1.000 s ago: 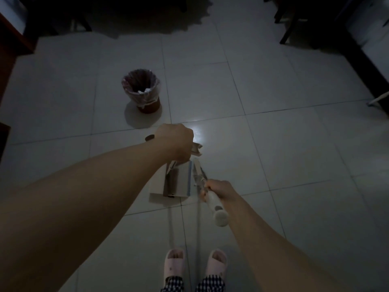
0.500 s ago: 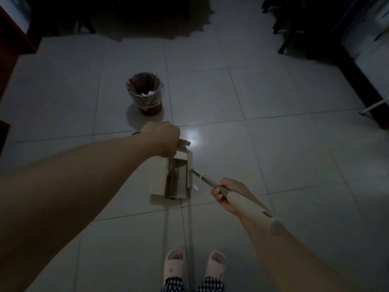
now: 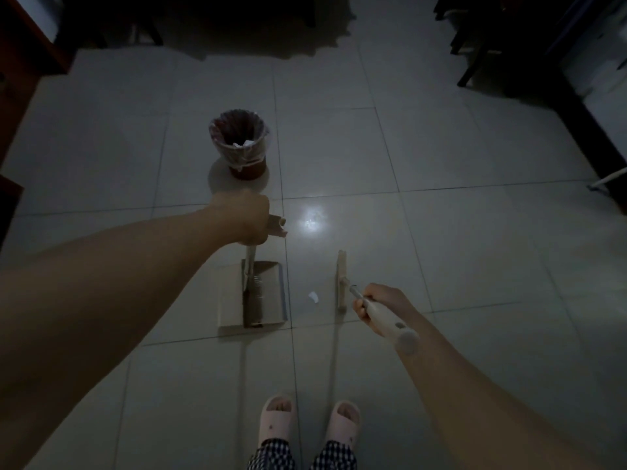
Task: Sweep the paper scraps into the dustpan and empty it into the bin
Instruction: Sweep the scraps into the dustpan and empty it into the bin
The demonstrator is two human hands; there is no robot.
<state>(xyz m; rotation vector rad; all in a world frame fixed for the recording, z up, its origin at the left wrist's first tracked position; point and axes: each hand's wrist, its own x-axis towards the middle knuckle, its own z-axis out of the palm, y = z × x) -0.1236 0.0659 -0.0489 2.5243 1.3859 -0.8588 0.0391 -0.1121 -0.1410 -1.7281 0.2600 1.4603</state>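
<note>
The left hand (image 3: 249, 218) is closed around the top of the dustpan (image 3: 261, 293) handle; the right hand (image 3: 375, 301) grips the broom (image 3: 342, 281) by its pale handle. One paper scrap (image 3: 313, 297) lies on the floor (image 3: 475, 266) between pan mouth and broom head. It looks featherlight and likely to flutter, so gentle strokes suit. The bin (image 3: 241, 144) stands at twelve o'clock from the pan.
</note>
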